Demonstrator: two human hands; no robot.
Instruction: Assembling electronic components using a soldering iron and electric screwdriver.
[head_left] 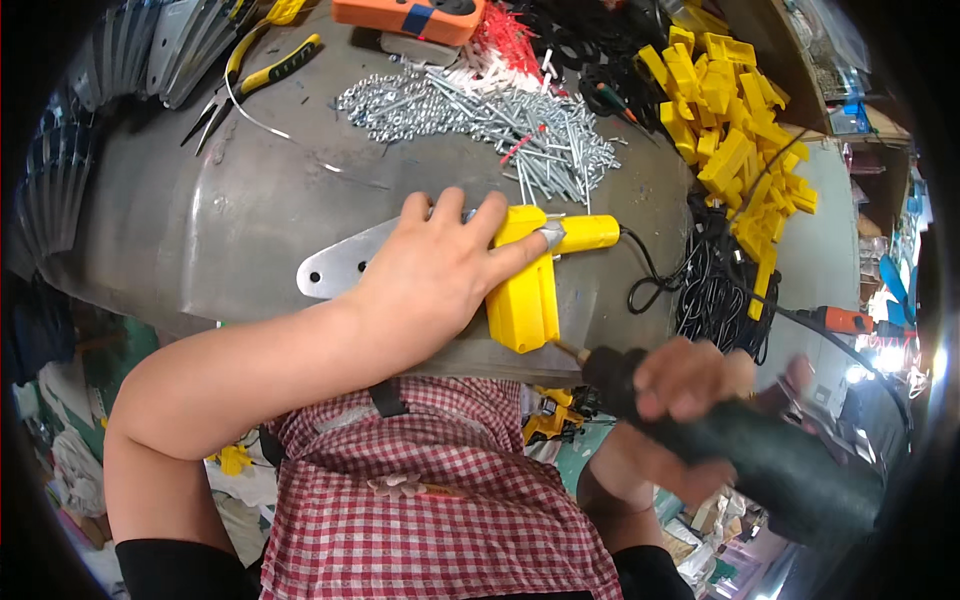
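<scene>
My left hand (435,255) lies over a yellow plastic housing (523,310), fingers gripping its top and pressing it to the bench. A finger with a silvery tip cover touches the housing's short side arm. From under the palm a flat, pointed metal plate (333,264) with dark holes sticks out to the left. In my right hand (690,385), slightly blurred, is a dark electric screwdriver (775,465). Its bit (568,349) points at the housing's near right corner; whether it touches cannot be told. A black cable (645,270) runs off from the housing's arm.
Beyond the housing lie heaps of long screws (555,140) and nuts (395,105). Yellow plastic parts (725,120) are piled at the right, above coiled black cables (715,290). Pliers (250,80), an orange device (410,18) and stacked metal plates (60,180) occupy the far and left sides.
</scene>
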